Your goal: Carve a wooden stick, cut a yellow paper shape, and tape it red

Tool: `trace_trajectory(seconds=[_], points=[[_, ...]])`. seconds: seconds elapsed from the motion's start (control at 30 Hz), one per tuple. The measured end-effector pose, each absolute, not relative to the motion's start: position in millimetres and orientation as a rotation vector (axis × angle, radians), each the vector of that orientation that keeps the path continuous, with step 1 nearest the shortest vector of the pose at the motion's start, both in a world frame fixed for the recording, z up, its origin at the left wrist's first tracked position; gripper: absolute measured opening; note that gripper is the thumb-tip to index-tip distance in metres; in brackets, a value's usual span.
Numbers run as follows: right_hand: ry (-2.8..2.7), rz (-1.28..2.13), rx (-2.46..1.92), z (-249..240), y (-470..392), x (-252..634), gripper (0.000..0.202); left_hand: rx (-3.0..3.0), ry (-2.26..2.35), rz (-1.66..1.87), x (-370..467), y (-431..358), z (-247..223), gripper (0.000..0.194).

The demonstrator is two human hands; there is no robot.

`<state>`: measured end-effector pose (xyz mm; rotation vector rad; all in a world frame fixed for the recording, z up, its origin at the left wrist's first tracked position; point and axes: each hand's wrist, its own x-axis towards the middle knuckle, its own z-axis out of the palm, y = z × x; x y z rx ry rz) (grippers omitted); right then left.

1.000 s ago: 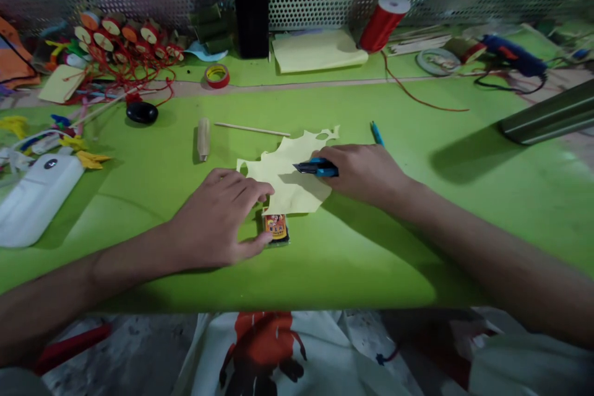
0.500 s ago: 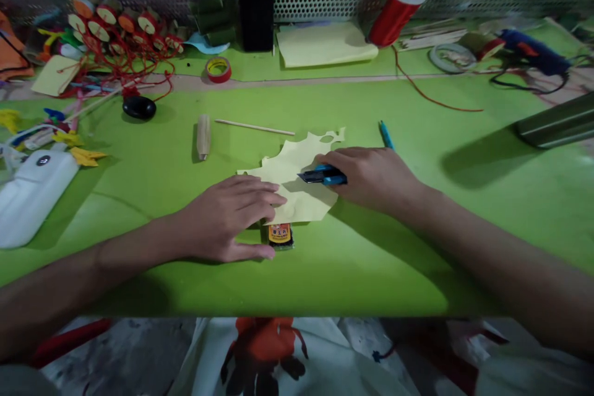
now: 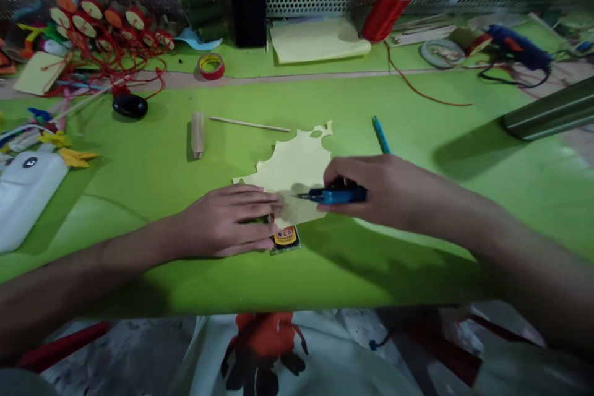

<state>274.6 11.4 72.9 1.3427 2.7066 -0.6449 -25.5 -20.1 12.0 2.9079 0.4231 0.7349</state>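
Observation:
A blue utility knife (image 3: 341, 195) is gripped in my right hand (image 3: 385, 192), its dark blade pointing left just over the yellow paper (image 3: 299, 161). The paper has scalloped, cut-out edges and lies on the green table (image 3: 408, 117). My left hand (image 3: 227, 221) lies flat with fingers stretched, their tips on the paper's lower left edge. Partly under those fingers and the paper is a small dark packet (image 3: 286, 237) with a yellow and red label. Close beyond my right hand lies a teal pen (image 3: 381, 134).
A wooden stub (image 3: 197, 135) and a thin stick (image 3: 249, 124) lie past the paper. Farther back are a tape roll (image 3: 211, 66), a red ribbon spool (image 3: 388, 11) and a glue gun (image 3: 518, 47). A white device (image 3: 32, 195) sits left, a dark green cylinder (image 3: 552, 110) right.
The knife in my right hand has moved slightly right and toward me. My left thumb has drawn in against the fingers, and the hand covers the packet's left side. The view has shifted slightly.

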Motion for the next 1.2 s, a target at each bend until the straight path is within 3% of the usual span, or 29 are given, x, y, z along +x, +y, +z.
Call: trace_trajectory(seconds=[0.27,1.2], points=[[2.545,-0.7,1.181,84,-43,257,0.02,2.951,0.381,0.762,-20,-21,12,0.013],[2.319,-0.598,1.203,83,-49,226,0.024,2.951,0.385,0.743,-20,-19,8,0.02]])
